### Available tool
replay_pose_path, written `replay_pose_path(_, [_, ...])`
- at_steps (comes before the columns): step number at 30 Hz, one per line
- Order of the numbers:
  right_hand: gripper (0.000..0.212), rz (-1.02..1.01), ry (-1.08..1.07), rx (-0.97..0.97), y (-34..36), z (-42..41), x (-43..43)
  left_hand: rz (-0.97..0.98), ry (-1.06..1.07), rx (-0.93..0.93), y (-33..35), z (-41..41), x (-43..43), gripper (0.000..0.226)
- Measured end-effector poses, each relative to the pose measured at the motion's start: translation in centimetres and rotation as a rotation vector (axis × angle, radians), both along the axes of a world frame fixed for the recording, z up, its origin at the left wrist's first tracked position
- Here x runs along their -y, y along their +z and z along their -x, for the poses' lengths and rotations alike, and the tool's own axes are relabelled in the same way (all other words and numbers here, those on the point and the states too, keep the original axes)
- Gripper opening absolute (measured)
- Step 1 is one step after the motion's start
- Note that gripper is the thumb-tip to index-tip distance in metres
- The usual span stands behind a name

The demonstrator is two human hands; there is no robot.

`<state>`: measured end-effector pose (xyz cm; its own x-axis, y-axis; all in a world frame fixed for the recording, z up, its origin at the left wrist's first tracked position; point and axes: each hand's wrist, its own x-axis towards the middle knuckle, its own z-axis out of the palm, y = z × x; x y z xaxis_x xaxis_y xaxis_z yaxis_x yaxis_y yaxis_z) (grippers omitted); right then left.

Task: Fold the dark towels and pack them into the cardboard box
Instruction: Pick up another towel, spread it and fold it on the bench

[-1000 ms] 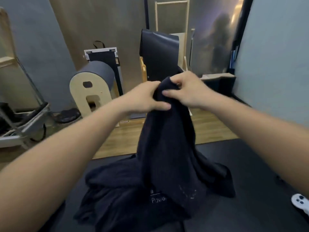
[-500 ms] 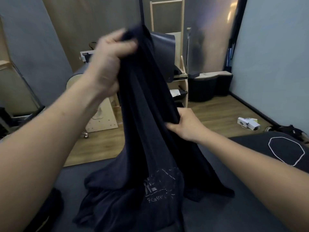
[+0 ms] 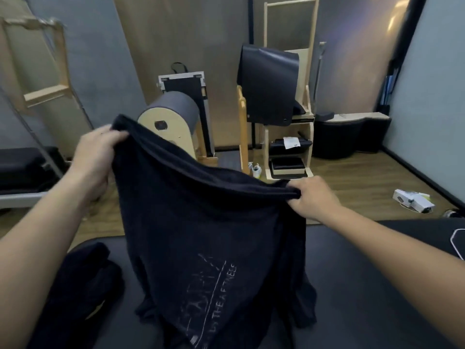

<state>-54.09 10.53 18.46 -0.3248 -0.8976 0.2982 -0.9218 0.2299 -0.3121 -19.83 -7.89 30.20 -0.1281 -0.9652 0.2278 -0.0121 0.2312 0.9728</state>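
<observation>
Pile of dark cloth [image 3: 83,285] lies on the table [image 3: 364,285] at far left. Your left hand [image 3: 94,157] grips the dark towel [image 3: 201,222] by its upper corner, fingers curled round the hem. It hangs spread between both hands (faint white print facing you), lower end bunched on the table. Your right hand [image 3: 312,197] pinches the other corner, lower than the left.
</observation>
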Motion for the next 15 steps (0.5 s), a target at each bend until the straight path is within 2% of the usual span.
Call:
replay_pose_path(1, [0.032,0.011,0.023,0.004,0.5,-0.5,0.0,0.052,0.122,0.254,-1.1,-0.6,-0.3,0.018])
replay_pose_path(3, [0.037,0.056,0.108,0.014,1.1,-2.2,0.1,0.034,0.107,0.592,-4.6,0.3,-1.1,0.049])
replay_pose_path(4, [0.036,0.044,0.173,0.008,1.3,-3.7,0.3,0.097,0.016,0.720,-5.7,1.2,-2.1,0.063])
replay_pose_path(5, [0.034,0.023,0.244,0.001,1.4,-5.3,0.5,0.175,-0.170,0.821,-6.9,2.5,-3.7,0.075])
replay_pose_path(7, [0.031,0.050,0.373,0.006,1.2,-8.3,0.9,0.278,-0.607,0.891,-9.7,6.6,-9.0,0.089])
replay_pose_path(8, [0.027,0.101,0.416,0.045,1.0,-9.3,0.9,0.298,-0.715,0.893,-10.7,8.2,-10.7,0.083])
replay_pose_path(9, [0.023,0.159,0.432,0.113,0.6,-9.7,0.7,0.324,-0.712,0.868,-11.8,9.1,-11.0,0.070])
replay_pose_path(12, [0.017,0.228,0.410,0.271,-0.7,-8.8,-0.8,0.403,-0.559,0.846,-11.4,9.6,-10.4,0.025])
replay_pose_path(15, [0.010,0.090,0.431,0.280,-1.3,-8.0,-2.4,0.433,-0.609,0.790,-9.6,10.2,-10.7,0.019])
